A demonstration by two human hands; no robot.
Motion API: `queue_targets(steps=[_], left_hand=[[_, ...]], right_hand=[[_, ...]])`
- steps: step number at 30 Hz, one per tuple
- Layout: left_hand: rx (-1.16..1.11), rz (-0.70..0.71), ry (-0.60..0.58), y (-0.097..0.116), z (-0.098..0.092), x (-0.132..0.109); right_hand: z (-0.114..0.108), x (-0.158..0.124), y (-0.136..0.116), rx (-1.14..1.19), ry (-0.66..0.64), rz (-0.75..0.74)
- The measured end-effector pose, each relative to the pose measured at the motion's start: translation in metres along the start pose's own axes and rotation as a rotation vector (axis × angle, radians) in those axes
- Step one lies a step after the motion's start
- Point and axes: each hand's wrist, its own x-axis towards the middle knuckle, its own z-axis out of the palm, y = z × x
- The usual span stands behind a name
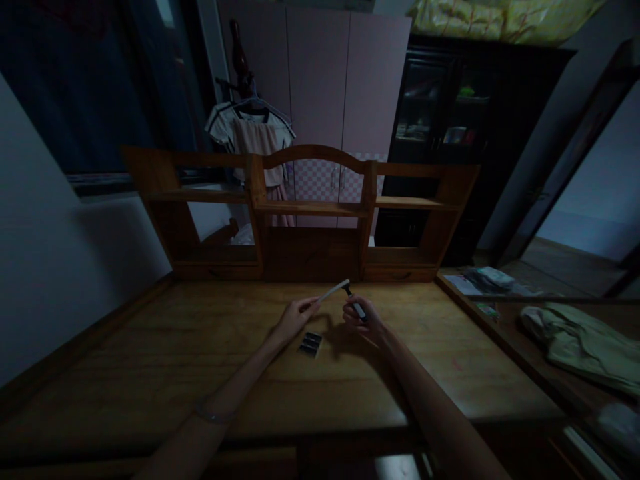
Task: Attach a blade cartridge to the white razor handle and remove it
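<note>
Pale slim strip (334, 290) pinched in left hand (295, 319) — dark handle (357, 309) gripped in right hand (363, 325).

1. The strip (334, 290) in the left hand (295, 319) looks like smooth, pale plastic.
2. The handle (358, 311) in the right hand (367, 327) is dark, with a glossy patch.
3. The worktop (200, 353) under both hands is grained wood with a dull sheen.

You have nothing to read here: no text, label, brand, number or sign is legible. The white handle (334, 291) in your left hand (295, 319), the dark tool (358, 310) in your right hand (364, 321) and the packs (311, 344) show no clear print. The papers (465, 285) and the cabinet (435, 113) are too dark.
</note>
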Motion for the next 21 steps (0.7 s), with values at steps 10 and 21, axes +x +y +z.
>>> queue_targets(steps=[10,21], left_hand=[[0.027,0.009,0.009,0.0042,0.0009,-0.0008],[0.032,0.035,-0.028,0.0058,0.0009,-0.0015]], right_hand=[[-0.0051,0.002,-0.0001,-0.017,-0.031,0.009],[-0.0033,-0.0004,-0.0005,0.009,-0.095,0.006]])
